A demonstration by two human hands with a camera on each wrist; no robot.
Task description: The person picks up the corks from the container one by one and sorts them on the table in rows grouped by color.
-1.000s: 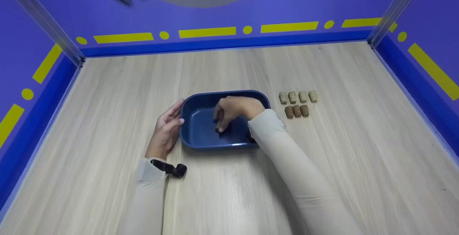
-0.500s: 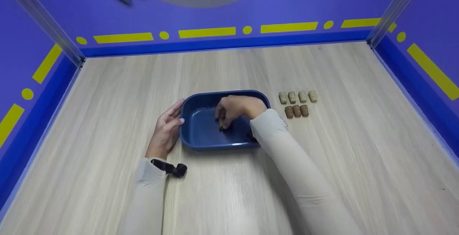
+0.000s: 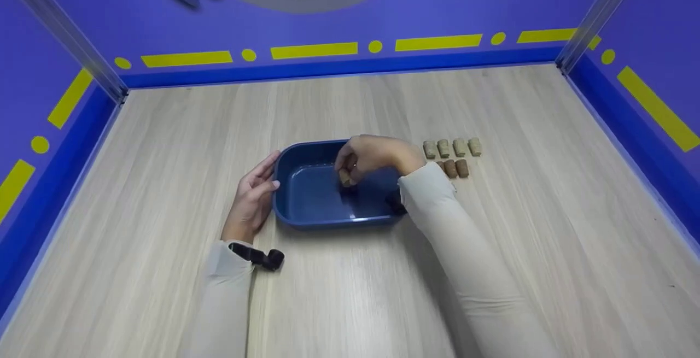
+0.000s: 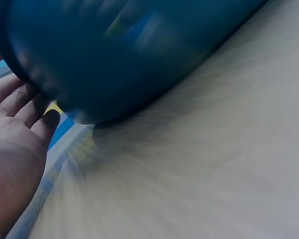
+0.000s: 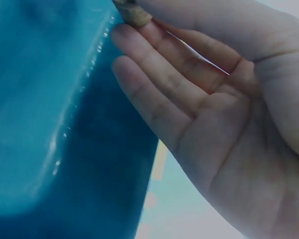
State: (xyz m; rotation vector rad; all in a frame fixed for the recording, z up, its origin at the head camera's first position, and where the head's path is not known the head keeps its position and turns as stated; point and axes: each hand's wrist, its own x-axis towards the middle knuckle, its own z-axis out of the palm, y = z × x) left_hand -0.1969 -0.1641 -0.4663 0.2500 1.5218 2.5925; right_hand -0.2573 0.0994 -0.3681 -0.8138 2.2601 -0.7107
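Note:
A dark blue rectangular tub stands on the table in front of the person. My left hand rests against its left side, thumb tip at the rim and fingers along the outer wall, as the left wrist view also shows. Inside the tub's outline, my right hand pinches a small tan cylinder between thumb and fingertips. In the right wrist view this cylinder shows only its lower end at the top edge; the other fingers stretch out beside it. The right forearm hides part of the tub's right side.
Right of the tub lie several tan cylinders in a row. In front of them is a row of brown cylinders, partly behind the right sleeve. Blue and yellow panels enclose the wooden table at the back and sides.
My right hand has risen from the tub's floor and shifted a little to the right and back with the small cylinder. The left hand has kept its place at the tub.

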